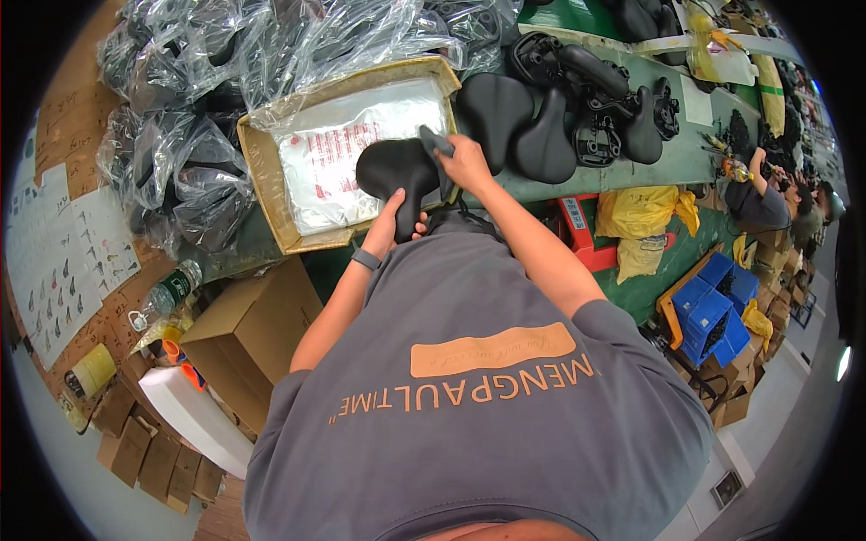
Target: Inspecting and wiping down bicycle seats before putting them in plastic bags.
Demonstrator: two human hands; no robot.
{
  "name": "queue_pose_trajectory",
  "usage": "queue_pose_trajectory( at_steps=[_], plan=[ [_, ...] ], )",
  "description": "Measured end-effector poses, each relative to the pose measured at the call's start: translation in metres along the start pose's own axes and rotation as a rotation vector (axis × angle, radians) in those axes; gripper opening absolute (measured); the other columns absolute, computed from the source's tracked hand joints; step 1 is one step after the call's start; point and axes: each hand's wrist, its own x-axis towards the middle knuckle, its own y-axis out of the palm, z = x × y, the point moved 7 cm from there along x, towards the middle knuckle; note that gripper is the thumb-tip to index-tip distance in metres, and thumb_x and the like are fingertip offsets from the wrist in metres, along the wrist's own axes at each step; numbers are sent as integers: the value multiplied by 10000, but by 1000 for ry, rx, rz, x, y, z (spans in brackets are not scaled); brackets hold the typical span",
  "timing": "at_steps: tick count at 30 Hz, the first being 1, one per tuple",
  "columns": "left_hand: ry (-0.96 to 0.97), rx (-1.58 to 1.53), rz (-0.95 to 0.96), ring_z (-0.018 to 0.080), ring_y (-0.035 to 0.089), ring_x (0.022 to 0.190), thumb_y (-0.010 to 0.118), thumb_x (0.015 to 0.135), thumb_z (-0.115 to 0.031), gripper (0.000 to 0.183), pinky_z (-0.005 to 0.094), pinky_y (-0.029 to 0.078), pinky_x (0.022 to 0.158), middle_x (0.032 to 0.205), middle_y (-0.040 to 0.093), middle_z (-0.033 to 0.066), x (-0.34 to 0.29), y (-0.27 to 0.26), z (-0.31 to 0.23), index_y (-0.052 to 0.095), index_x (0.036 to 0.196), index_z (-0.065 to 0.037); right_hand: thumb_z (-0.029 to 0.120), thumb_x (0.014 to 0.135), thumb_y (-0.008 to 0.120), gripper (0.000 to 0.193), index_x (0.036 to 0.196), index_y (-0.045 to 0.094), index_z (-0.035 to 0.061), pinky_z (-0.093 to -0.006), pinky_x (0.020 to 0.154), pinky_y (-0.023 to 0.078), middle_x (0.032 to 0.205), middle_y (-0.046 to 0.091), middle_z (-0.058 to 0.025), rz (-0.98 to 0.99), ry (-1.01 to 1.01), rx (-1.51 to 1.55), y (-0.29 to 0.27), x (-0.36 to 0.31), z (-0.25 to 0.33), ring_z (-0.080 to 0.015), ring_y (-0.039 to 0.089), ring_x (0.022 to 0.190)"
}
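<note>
A black bicycle saddle (394, 169) is held in front of my body, its wide end toward the far left and its narrow nose toward me. My left hand (386, 227) is wrapped round the nose. With its fingers closed on a dark grey cloth (437, 142), my right hand (465, 164) is at the right edge of the saddle's wide end. The cloth hangs down along that side. Behind the saddle lies an open shallow carton (261, 185) with a stack of clear printed plastic bags (311, 167) in it.
Several unwrapped black saddles (547, 144) lie on the green bench to the right. Plastic-wrapped saddles (203, 171) are heaped at the far left. A brown box (257, 316) and a plastic bottle (171, 288) stand at left. Blue bins (708, 311) and another person's arm (760, 171) are at right.
</note>
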Motion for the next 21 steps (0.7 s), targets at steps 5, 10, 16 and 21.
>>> queue_pose_trajectory(
  at_steps=[5,10,16,21],
  plan=[
    [12,36,18,201,668,707,574,1113,-552,527,313,541,556,937,701,138,-2,-6,-8,560,1222,-37,188,888,832,265,1024,768,-29,-518,859,571,1000,741,-284,24,-143,25,6,-14,16,-479,717,1009],
    [-17,118,-45,194,676,690,573,1114,-552,519,290,551,555,937,717,138,-6,5,-13,566,1230,-47,197,918,807,273,1066,771,-30,-517,824,560,983,729,-287,-87,-48,-90,1,5,-6,-491,709,1002],
    [-13,144,-51,172,672,665,566,1109,-589,566,294,565,561,922,731,116,-12,-4,-16,611,1261,-46,136,866,815,281,1102,782,-11,-513,916,561,1092,735,-279,-12,-125,-93,10,-30,11,-494,695,1047],
    [-25,186,-92,175,674,662,556,1111,-600,569,292,564,560,930,737,121,-6,-2,-16,615,1273,-58,57,813,790,244,1031,751,-45,-557,927,553,1072,727,-285,-63,5,-203,3,4,-19,-512,682,1047]
  ],
)
